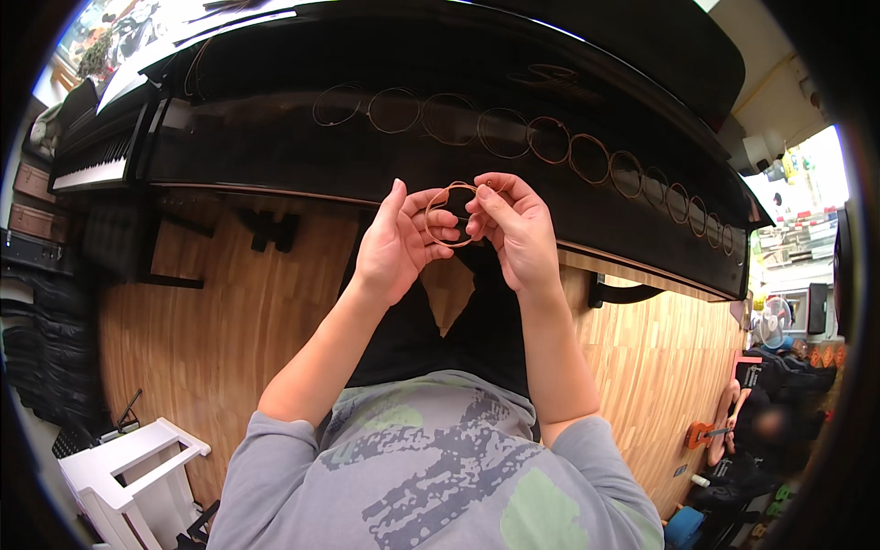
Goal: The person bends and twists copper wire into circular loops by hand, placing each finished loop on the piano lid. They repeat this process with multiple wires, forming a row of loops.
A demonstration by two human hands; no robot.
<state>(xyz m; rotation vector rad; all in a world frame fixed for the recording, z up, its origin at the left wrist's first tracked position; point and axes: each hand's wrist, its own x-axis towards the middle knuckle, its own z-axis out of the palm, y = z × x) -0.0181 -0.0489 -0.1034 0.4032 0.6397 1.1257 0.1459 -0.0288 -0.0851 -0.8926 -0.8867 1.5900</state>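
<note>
A thin copper-coloured string coiled into a ring is between my two hands, in front of the black piano's edge. My left hand has its fingers curled at the ring's left side, the thumb raised off it. At the ring's upper right, my right hand pinches the string between thumb and index finger, the other fingers bent below. Beyond my hands, several coiled strings lie in a row on the black piano surface, some copper-coloured, others thinner and dark.
Piano keys show at the far left. A white wooden stand is at lower left on the wooden floor. To the right are a white fan, a small orange guitar and a person among dark things.
</note>
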